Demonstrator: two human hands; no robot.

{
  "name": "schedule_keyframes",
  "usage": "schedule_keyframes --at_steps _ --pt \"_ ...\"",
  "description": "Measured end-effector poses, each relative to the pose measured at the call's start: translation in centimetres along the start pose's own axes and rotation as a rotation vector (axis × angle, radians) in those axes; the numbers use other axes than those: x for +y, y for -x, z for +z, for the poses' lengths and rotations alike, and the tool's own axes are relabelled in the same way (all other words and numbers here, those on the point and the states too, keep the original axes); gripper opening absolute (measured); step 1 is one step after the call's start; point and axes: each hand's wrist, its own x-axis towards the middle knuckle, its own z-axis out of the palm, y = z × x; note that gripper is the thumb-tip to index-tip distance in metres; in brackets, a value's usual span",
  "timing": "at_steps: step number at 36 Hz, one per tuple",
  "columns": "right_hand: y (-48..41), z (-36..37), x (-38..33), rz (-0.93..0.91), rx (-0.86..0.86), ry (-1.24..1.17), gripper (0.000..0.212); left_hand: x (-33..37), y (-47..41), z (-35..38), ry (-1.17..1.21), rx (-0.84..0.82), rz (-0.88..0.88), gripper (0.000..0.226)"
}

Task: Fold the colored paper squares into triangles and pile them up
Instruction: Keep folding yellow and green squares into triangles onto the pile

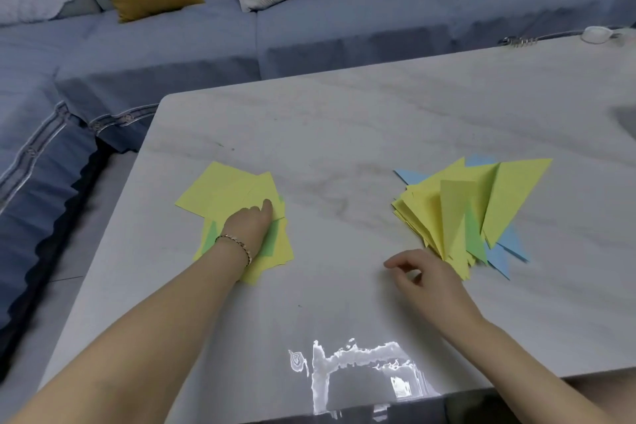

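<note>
Item 1: stack of unfolded paper squares (223, 193), mostly yellow with green sheets showing lower down, fanned loosely. It was laid on the marble-patterned table (344, 120) towards the left edge, which ran close by at 9 o'clock of the stack.

Item 2: left hand (249, 224), with a bracelet (237, 244) worn at the wrist. It was rested on top of the squares, one fingertip (266, 206) pointed to 12 o'clock. The other fingers were hidden under the back of the hand, so whether a sheet was gripped could not be told.

Item 3: pile of folded triangles (481, 210), yellow with green and blue, spread like a fan, well apart at 3 o'clock of the squares.

Item 4: right hand (423, 277), fingers loosely curled, nothing held, placed just beside the pile at its 7 o'clock corner.

Bare tabletop was left between the two heaps and on to 12 o'clock, as far as the blue sofa (344, 31) bordering the table.
</note>
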Motion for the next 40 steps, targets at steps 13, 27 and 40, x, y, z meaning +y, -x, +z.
schedule_keyframes --at_steps 13,27,40 --pt "0.4 0.5 0.5 -0.084 0.066 0.011 0.042 1.7 3.7 -2.8 0.719 0.570 -0.041 0.023" --pt "0.4 2.1 0.0 -0.252 -0.016 -0.242 0.044 5.7 10.1 -5.2 1.785 0.208 -0.316 0.055" --pt "1.1 2.1 1.3 -0.692 0.175 0.054 0.034 5.9 10.7 -6.0 1.933 0.117 -0.474 0.033"
